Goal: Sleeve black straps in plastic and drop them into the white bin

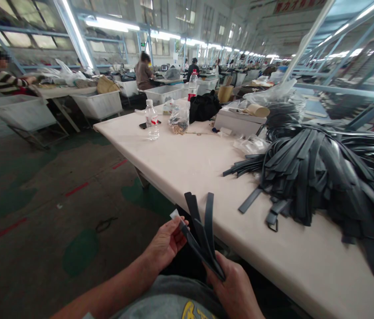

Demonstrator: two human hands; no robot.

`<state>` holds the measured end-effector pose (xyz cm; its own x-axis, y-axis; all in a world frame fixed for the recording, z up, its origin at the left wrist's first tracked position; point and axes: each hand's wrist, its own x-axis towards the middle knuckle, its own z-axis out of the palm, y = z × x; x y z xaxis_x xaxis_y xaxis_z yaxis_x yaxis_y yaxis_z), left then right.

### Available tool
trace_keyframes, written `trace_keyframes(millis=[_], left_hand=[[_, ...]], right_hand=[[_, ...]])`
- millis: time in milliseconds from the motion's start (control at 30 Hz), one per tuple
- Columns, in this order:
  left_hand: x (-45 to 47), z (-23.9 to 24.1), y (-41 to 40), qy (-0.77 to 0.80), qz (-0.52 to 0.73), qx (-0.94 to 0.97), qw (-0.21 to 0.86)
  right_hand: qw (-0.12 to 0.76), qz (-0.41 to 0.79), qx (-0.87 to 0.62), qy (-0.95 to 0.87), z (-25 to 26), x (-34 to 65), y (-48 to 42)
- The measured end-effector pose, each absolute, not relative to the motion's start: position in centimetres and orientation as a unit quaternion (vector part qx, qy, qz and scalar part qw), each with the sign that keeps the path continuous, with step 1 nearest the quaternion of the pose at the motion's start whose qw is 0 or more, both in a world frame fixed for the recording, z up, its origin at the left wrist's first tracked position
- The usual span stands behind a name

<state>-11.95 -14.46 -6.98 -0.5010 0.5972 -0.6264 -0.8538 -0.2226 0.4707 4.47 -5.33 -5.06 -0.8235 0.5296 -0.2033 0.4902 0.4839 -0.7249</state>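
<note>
My right hand (pixel 231 281) is closed round a small bunch of black straps (pixel 208 221), whose ends fan out upward near the table's front edge. With thumb and fingers, my left hand (pixel 167 243) pinches the end of one strap from that bunch. A small whitish piece (pixel 174 214) shows at this strap's tip, just above my left fingertips; whether it is tape or a bare end I cannot tell. To the right, a large heap of similar black straps (pixel 313 173) lies on the table, one with a metal loop (pixel 273 227) at its end.
The pale table (pixel 187 159) runs away from me. On it stand a clear bottle (pixel 152 122), a red-capped bottle (pixel 192 84), a plastic bag (pixel 179 116), a black bag (pixel 204 106) and a white box (pixel 240 122). White bins (pixel 21 113) and seated people are farther left.
</note>
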Motion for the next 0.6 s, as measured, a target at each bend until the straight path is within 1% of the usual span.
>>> trace_keyframes(millis=[67, 167, 267, 367, 433, 533, 600], left_hand=[[-11.0, -7.3, -14.5, 0.407, 0.75, -0.146, 0.501], [-10.4, -7.3, -14.6, 0.401, 0.737, -0.134, 0.527], [-11.2, -7.1, -14.7, 0.408, 0.755, -0.167, 0.485], [-11.6, -7.2, -15.1, 0.413, 0.767, -0.198, 0.449], [-10.9, -7.4, -15.3, 0.406, 0.751, -0.196, 0.483], [-9.3, -7.6, -15.4, 0.375, 0.719, -0.139, 0.568], [-8.9, -7.4, -15.3, 0.367, 0.717, -0.117, 0.581]], right_hand=[[0.024, 0.451, -0.305, -0.839, -5.0, 3.7, -5.4], [0.011, 0.545, -0.314, -0.777, -4.1, 2.9, -5.3], [-0.025, 0.6, -0.324, -0.731, -2.6, 3.4, -5.0], [-0.039, 0.58, -0.35, -0.735, -1.7, 4.3, -4.8], [-0.031, 0.554, -0.354, -0.753, -1.7, 4.1, -4.8], [-0.015, 0.53, -0.328, -0.782, -2.2, 3.1, -4.9], [-0.014, 0.526, -0.315, -0.79, -2.2, 2.8, -4.8]])
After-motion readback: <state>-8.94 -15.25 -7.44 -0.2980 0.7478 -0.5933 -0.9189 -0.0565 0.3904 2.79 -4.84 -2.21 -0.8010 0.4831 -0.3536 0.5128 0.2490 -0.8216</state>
